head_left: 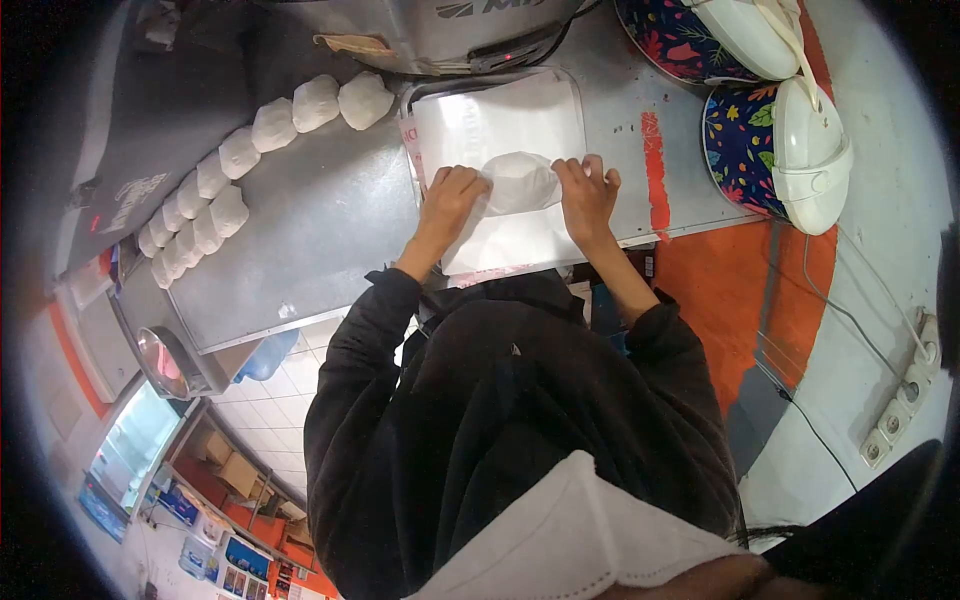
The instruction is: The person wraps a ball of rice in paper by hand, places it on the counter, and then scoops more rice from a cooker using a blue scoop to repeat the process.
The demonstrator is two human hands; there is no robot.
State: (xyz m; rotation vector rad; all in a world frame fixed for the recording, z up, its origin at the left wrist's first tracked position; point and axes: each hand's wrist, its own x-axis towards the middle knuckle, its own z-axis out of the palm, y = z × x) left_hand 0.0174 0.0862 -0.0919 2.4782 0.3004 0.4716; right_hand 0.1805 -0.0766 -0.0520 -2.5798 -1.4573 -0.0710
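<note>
A rounded bundle wrapped in white paper point(522, 183) lies on white paper sheets point(490, 240) in front of my body. My left hand point(455, 205) pinches the left end of its wrapper, with the fingers curled. At the right end, my right hand point(588, 195) holds the wrapper between thumb and fingers. The stack of sheets rests on a tray point(577, 108) on the metal table point(270, 235). What is inside the wrapper is hidden.
Several white wrapped bundles point(273, 125) stand in two rows at the left. Two flower-patterned rice cookers point(740, 135) are at the right. A grey bag or box point(400, 25) sits behind the tray. Power sockets point(893, 425) are at the far right.
</note>
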